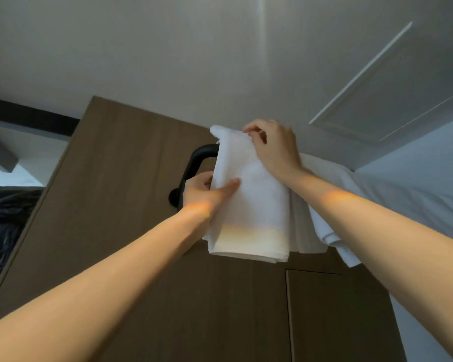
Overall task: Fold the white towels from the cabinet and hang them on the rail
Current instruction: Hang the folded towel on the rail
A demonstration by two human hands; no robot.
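The right hand point(272, 147) pinches the top of the folded white towel point(251, 205) draped over the black rail point(195, 159), while below it the left hand point(204, 192) clasps its edge, thumb in front, likely to square it.

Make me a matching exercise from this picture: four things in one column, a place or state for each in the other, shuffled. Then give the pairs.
Things:
1. left hand
2. right hand
3. rail
4. second towel

Places or states:
a. black, its end bends to the wood panel
b. pinches the top of the front towel
c. hangs right of the front towel
d. grips the front towel's left edge

Pairs: 1-d, 2-b, 3-a, 4-c
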